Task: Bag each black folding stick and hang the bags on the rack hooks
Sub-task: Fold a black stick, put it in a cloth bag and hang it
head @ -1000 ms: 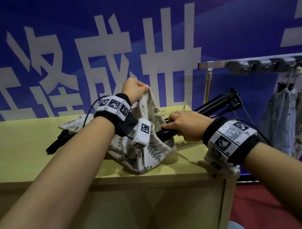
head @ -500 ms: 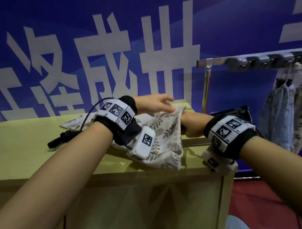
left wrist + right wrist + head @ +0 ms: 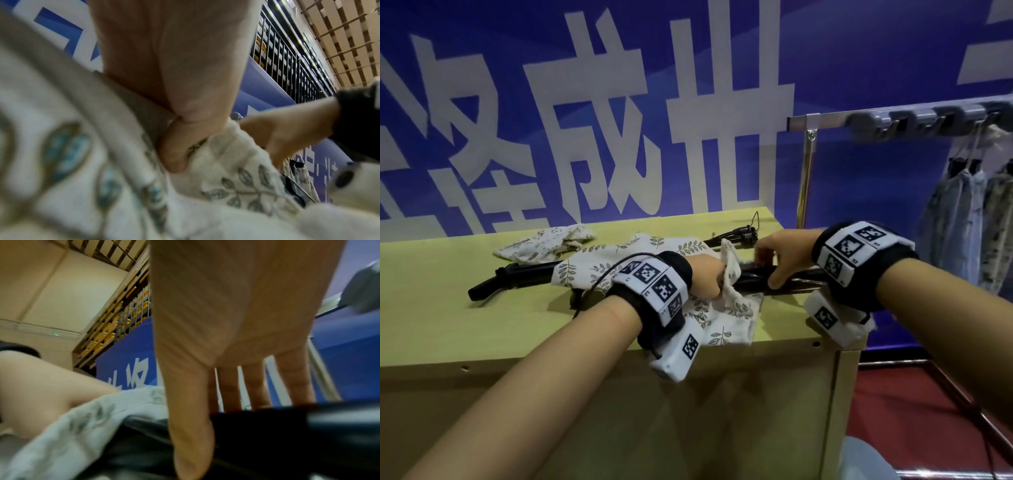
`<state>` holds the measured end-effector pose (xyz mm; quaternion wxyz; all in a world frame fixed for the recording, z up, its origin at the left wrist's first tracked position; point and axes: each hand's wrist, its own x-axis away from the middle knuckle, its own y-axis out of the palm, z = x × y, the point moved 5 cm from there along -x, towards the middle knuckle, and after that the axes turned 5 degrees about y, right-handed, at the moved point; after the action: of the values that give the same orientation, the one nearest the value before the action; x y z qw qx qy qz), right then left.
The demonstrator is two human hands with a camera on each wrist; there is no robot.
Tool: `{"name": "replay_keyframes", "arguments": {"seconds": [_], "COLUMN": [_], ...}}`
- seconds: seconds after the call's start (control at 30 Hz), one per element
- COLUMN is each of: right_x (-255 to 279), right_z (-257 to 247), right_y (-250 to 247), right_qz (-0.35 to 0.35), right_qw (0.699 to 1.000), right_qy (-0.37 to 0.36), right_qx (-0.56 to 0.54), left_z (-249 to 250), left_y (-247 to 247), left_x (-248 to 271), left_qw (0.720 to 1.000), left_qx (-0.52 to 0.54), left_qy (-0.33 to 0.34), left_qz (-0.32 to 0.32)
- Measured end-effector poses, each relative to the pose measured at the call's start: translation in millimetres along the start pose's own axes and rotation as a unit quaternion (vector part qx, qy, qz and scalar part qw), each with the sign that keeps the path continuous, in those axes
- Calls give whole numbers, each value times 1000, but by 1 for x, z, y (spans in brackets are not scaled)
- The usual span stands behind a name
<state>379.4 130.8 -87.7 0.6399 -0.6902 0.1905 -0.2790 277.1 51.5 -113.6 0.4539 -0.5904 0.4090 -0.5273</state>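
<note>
Our left hand (image 3: 707,275) closes its grip on the mouth edge of the leaf-printed cloth bag (image 3: 650,260); in the left wrist view the fingers (image 3: 174,154) are curled into the bunched fabric (image 3: 236,170). Our right hand (image 3: 784,255) clamps its grip around the black folding stick (image 3: 756,275), thumb on the near side and the other fingers over the far side; the right wrist view shows the thumb (image 3: 191,434) lying across the dark shaft (image 3: 287,426).

The stick lies flat on the yellow-green worktop (image 3: 431,308). Its long axis runs nearly left to right, along the front edge of the worktop. From our right grip it goes left into the bag opening, just beside our left grip. A black end (image 3: 493,282) sticks out of the bag's far left side, pointing left; we cannot tell if it is the same stick. To the right of our right grip the shaft passes under the wrist and is hidden.

Beyond our right grip, near the back edge, lies another black stick (image 3: 739,234) with a thin cord. Left of our left grip and further back lies a second printed bag (image 3: 544,241), crumpled. Well right of the grips stands the rack (image 3: 825,118) with hooks (image 3: 893,121), and printed bags (image 3: 962,212) hang from it.
</note>
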Motion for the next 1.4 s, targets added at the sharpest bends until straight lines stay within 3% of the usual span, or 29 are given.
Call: {"name": "replay_keyframes", "arguments": {"seconds": [0.23, 0.37, 0.47, 0.63, 0.83, 1.0, 1.23, 1.4], "right_x": [13, 11, 11, 16, 27, 29, 22, 13], "right_z": [60, 63, 59, 59, 54, 33, 12, 17], "right_y": [17, 24, 26, 23, -2, -19, -26, -13], "right_qz": [-80, -81, -72, -45, 37, 103, 142, 86], "right_qw": [991, 991, 992, 996, 998, 989, 977, 981], "right_qy": [103, 107, 98, 71, 52, 23, 5, 30], "right_qx": [40, 5, 16, 1, -20, -104, -160, -174], "left_z": [-2, 6, 13, 26, 6, 21, 33, 21], "left_y": [-2, -16, -23, -34, -65, -89, -95, -81], "left_x": [7, 10, 12, 18, 23, 28, 29, 27], "left_qw": [1000, 980, 973, 977, 933, 902, 892, 901], "left_qx": [7, 157, 168, -16, 146, 190, 196, 214], "left_qy": [4, 50, 12, -50, -36, 7, -1, -14], "left_qz": [12, 112, 161, 204, 327, 388, 408, 377]}}
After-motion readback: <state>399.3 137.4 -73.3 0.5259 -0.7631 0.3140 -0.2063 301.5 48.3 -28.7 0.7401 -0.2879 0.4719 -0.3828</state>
